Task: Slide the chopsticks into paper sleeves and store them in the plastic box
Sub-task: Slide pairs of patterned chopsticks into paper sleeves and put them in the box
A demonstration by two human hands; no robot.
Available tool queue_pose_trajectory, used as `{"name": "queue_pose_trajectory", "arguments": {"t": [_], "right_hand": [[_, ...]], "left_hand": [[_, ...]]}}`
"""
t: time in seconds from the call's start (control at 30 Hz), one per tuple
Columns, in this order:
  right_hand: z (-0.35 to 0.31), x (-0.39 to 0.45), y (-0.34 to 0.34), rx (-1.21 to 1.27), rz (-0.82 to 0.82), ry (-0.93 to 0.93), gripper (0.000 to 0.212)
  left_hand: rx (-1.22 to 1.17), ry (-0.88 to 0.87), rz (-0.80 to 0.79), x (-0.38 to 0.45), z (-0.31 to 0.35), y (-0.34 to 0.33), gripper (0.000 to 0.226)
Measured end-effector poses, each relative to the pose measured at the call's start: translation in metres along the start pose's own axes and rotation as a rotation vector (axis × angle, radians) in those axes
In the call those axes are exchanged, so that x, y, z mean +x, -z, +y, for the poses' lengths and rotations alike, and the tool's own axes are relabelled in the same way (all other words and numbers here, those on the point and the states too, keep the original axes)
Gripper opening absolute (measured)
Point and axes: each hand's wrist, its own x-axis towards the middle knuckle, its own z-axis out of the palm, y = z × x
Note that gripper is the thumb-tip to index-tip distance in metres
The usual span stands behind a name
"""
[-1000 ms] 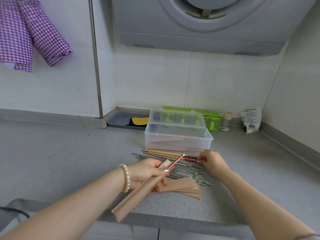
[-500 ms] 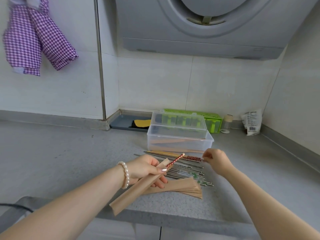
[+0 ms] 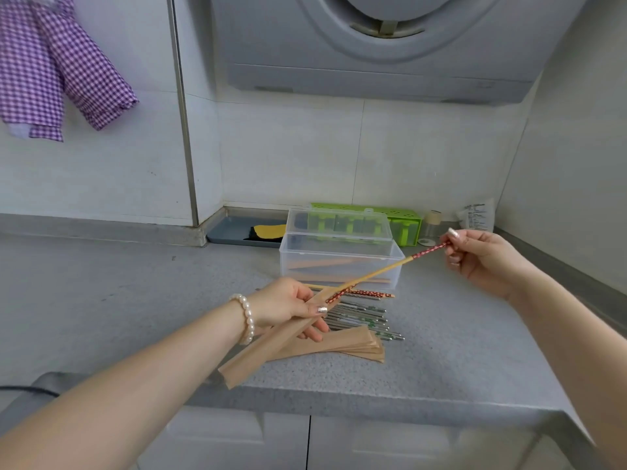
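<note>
**Inspector A:** State of the hands?

**Inspector B:** Well apart. The left hand (image 3: 288, 305) grips a paper sleeve (image 3: 268, 347) near its open end, sleeve angled down toward the near edge of the table (image 3: 458, 351). One chopstick already sits in it; its red patterned top (image 3: 337, 296) protrudes at the mouth. The right hand (image 3: 481, 257), raised to the right of the box, pinches the red end of a second chopstick (image 3: 383, 271), whose plain tip reaches the sleeve mouth. Whether the tip has entered, I cannot tell.

**Inspector A:** Location of remaining stock?

**Inspector B:** A row of loose metal chopsticks (image 3: 359, 317) lies on the table just beyond the left hand, with one red-ended wooden chopstick (image 3: 366, 293) at its far side. A stack of empty sleeves (image 3: 346, 346) lies nearer, partly under the held sleeve.

**Inspector A:** The plastic box?

**Inspector B:** The plastic box (image 3: 339, 262) stands open at the far side, lid (image 3: 339, 223) upright behind it. Brown sleeved items show through its wall; count not legible.

**Inspector A:** Assessment of progress?

**Inspector B:** In my judgement, early to middle. Some pairs appear stored; the current pair is half sleeved; many chopsticks and sleeves are outstanding. Remaining: seat the second chopstick, deposit the sleeve, repeat.
</note>
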Motion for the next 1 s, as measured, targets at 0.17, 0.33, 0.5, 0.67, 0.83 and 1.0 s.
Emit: {"name": "queue_pose_trajectory", "arguments": {"t": [0.17, 0.33, 0.5, 0.67, 0.83, 1.0], "right_hand": [[0.006, 0.000, 0.010, 0.004, 0.115, 0.085, 0.051], [0.003, 0.001, 0.010, -0.042, 0.139, 0.148, 0.050], [0.007, -0.001, -0.003, -0.208, 0.180, 0.123, 0.026], [0.022, -0.006, -0.028, -0.494, 0.199, 0.080, 0.031], [0.046, -0.013, -0.061, -0.610, 0.078, -0.009, 0.038], [0.059, -0.014, -0.075, -0.598, 0.015, -0.085, 0.039]], "left_hand": [[0.010, -0.007, -0.034, -0.001, 0.004, -0.005, 0.008], [0.040, -0.015, -0.034, -0.002, 0.005, -0.007, 0.005], [0.038, -0.039, -0.064, -0.002, 0.006, -0.012, 0.006], [0.010, -0.073, -0.084, 0.002, 0.008, -0.018, 0.009], [-0.004, -0.058, -0.030, 0.007, 0.005, -0.020, 0.008], [0.015, -0.056, 0.002, 0.008, 0.000, -0.020, 0.009]]}}
